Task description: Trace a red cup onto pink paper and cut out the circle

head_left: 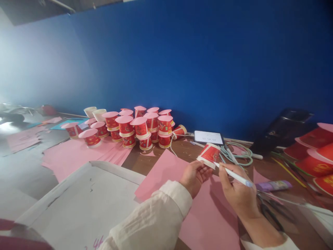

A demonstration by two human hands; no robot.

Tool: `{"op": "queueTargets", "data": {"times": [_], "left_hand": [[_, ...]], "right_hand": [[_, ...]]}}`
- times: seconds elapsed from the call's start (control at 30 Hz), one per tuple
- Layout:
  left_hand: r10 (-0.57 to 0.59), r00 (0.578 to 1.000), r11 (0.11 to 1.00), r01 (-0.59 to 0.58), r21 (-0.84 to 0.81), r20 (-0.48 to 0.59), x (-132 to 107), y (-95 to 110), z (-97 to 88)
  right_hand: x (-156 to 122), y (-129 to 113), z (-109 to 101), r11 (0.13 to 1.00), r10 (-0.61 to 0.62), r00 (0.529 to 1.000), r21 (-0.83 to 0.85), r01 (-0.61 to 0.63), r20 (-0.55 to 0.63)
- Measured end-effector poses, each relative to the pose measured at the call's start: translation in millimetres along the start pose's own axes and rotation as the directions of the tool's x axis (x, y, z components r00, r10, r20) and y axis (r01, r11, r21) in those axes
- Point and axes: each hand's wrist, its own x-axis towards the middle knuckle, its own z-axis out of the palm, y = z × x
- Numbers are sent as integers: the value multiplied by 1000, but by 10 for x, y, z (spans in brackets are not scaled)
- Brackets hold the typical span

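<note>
My left hand grips a red paper cup with a white rim, held on its side above a pink paper sheet. My right hand is closed round a white pen. The pen's tip touches the cup's rim. Both hands are over the brown table, close to each other.
Several red cups capped with pink paper discs stand stacked by the blue wall. A phone, a coiled cable, a purple glue stick and scissors lie nearby. Red cups lie at right. A white board lies at front left.
</note>
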Motion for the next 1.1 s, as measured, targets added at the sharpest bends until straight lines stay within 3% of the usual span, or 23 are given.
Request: {"op": "queueTargets", "data": {"times": [1.1], "left_hand": [[13, 999, 1000, -13, 10, 42, -19, 2, -2]], "right_hand": [[-9, -50, -23, 998, 57, 994, 24, -59, 88]]}}
